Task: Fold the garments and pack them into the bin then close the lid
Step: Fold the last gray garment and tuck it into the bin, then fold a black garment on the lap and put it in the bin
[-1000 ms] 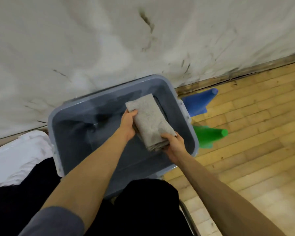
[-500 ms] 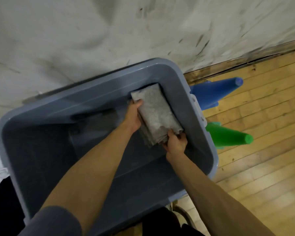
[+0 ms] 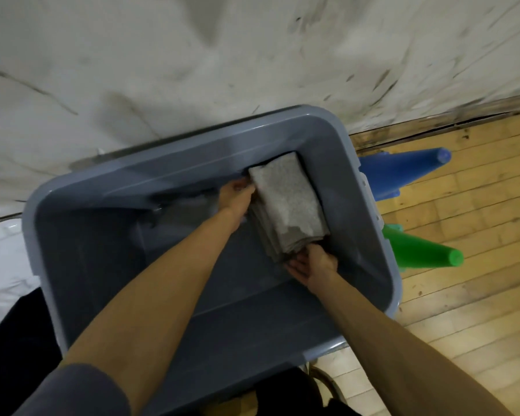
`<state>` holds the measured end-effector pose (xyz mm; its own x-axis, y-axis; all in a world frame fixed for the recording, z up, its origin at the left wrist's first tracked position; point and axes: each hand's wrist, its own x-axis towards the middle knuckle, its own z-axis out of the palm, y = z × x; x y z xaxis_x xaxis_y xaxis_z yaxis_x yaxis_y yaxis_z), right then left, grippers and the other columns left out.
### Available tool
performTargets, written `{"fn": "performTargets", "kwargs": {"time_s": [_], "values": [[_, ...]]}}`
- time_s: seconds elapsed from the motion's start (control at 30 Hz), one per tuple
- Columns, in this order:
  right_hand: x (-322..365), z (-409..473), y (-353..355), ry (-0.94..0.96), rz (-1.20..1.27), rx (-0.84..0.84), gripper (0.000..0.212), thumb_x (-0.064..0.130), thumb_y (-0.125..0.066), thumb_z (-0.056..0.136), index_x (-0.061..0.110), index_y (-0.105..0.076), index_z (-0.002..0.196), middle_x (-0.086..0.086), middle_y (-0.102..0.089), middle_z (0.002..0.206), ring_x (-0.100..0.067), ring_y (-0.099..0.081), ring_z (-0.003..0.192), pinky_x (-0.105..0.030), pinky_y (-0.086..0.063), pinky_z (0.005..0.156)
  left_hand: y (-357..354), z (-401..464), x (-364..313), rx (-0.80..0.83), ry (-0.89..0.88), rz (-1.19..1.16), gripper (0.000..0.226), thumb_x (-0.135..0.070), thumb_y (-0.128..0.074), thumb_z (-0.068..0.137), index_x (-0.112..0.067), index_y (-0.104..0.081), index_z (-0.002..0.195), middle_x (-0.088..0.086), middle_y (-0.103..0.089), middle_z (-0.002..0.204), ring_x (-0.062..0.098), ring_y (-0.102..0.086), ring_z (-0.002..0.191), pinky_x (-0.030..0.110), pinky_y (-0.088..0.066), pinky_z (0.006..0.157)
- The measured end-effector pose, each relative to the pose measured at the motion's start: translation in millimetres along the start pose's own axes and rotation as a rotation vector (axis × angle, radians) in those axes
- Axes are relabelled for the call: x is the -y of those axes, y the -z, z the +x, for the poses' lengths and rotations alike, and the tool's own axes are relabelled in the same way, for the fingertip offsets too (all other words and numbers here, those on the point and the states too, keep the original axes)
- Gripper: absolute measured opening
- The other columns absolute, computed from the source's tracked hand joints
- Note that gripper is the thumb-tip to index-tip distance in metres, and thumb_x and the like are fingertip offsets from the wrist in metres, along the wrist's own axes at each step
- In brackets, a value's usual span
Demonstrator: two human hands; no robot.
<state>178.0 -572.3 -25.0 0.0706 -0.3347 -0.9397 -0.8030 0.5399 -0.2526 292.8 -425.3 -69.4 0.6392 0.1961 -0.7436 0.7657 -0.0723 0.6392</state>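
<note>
Hands, left and right, gripping folded grey garment inside blue-grey bin.

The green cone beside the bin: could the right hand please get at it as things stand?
Probably not at once: the right hand grips the folded grey garment inside the bin, and the bin's wall stands between it and the green cone.
</note>
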Motion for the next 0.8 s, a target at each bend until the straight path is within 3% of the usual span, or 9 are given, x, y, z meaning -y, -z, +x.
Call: {"fn": "performTargets", "kwargs": {"time_s": [0.1, 0.17, 0.27, 0.37, 0.43, 0.53, 0.6, 0.7, 0.8], "values": [[-15, -12, -1, -0.015, -0.229, 0.034, 0.009, 0.009, -0.051, 0.093, 0.002, -0.056, 0.09, -0.015, -0.056, 0.077, -0.028, -0.057, 0.068, -0.045, -0.055, 0.062, 25, -10, 12, 0.182, 0.083, 0.221, 0.007, -0.019, -0.058, 0.094, -0.017, -0.063, 0.09, 0.007, -0.06, 0.083, 0.015, -0.055, 0.063, 0.022, -0.04, 0.055], [-23, -25, -13, 0.039, -0.384, 0.077, 0.009, 0.009, -0.05, 0.094, 0.003, -0.055, 0.092, -0.014, -0.056, 0.075, -0.027, -0.057, 0.065, -0.042, -0.055, 0.063, 49, -18, 20, 0.282, 0.053, 0.394, 0.02, -0.014, -0.052, 0.095, -0.018, -0.059, 0.076, 0.008, -0.057, 0.078, 0.015, -0.052, 0.057, 0.02, -0.037, 0.051], [-31, -51, -46, 0.175, -0.662, 0.171, 0.01, 0.01, -0.048, 0.095, 0.007, -0.056, 0.097, -0.01, -0.058, 0.072, -0.021, -0.057, 0.06, -0.029, -0.049, 0.053, 102, -40, 18, 0.373, 0.038, 0.518, 0.018, -0.011, -0.047, 0.095, -0.018, -0.059, 0.083, 0.006, -0.054, 0.075, 0.014, -0.047, 0.054, 0.016, -0.034, 0.048], [-53, -98, -106, 0.33, -0.893, 0.322, 0.013, 0.009, -0.048, 0.095, 0.011, -0.056, 0.085, -0.008, -0.059, 0.072, -0.019, -0.057, 0.057, -0.025, -0.047, 0.049, 196, -76, 12, 0.346, 0.081, 0.456, 0.012, -0.022, -0.047, 0.098, -0.022, -0.059, 0.102, 0.001, -0.059, 0.087, 0.014, -0.056, 0.067, 0.021, -0.039, 0.06], [-60, -121, -135, 0.426, -0.915, 0.399, 0.019, 0.008, -0.047, 0.096, 0.014, -0.054, 0.08, -0.008, -0.058, 0.069, -0.017, -0.056, 0.051, -0.028, -0.053, 0.049, 229, -95, 5, 0.392, 0.087, 0.387, 0.018, -0.025, -0.05, 0.1, -0.017, -0.06, 0.113, 0.004, -0.063, 0.097, 0.019, -0.061, 0.082, 0.025, -0.046, 0.066], [-96, -174, -188, 0.589, -0.977, 0.569, 0.01, 0.011, -0.051, 0.097, 0.012, -0.054, 0.088, -0.009, -0.06, 0.073, -0.015, -0.06, 0.048, -0.029, -0.055, 0.048, 294, -138, 2, 0.411, 0.084, -0.029, 0.025, -0.015, -0.054, 0.098, -0.007, -0.059, 0.122, 0.012, -0.068, 0.099, 0.022, -0.068, 0.089, 0.029, -0.054, 0.075], [-124, -206, -214, 0.766, -0.992, 0.625, 0.007, 0.014, -0.059, 0.092, 0.012, -0.055, 0.087, -0.01, -0.064, 0.081, -0.019, -0.066, 0.06, -0.034, -0.057, 0.053, 339, -169, 3, 0.397, 0.032, -0.21, 0.023, -0.009, -0.054, 0.096, -0.007, -0.059, 0.118, 0.013, -0.069, 0.095, 0.022, -0.071, 0.083, 0.029, -0.056, 0.075], [-162, -238, -232, 1.011, -1.178, 0.676, 0.008, 0.018, -0.058, 0.088, 0.012, -0.063, 0.088, -0.006, -0.067, 0.081, -0.017, -0.064, 0.07, -0.029, -0.05, 0.057, 392, -205, 23, 0.312, 0.004, -0.212, 0.025, -0.009, -0.051, 0.096, -0.012, -0.059, 0.12, 0.013, -0.069, 0.1, 0.024, -0.069, 0.091, 0.033, -0.056, 0.083], [-207, -251, -246, 0.946, -1.344, 0.79, 0.01, 0.015, -0.054, 0.09, 0.016, -0.064, 0.089, -0.005, -0.066, 0.078, -0.017, -0.064, 0.062, -0.03, -0.052, 0.051, 434, -218, 73, 0.079, 0.076, -0.147, 0.03, -0.005, -0.048, 0.094, -0.012, -0.061, 0.12, 0.015, -0.07, 0.109, 0.025, -0.069, 0.093, 0.036, -0.055, 0.089]]}}
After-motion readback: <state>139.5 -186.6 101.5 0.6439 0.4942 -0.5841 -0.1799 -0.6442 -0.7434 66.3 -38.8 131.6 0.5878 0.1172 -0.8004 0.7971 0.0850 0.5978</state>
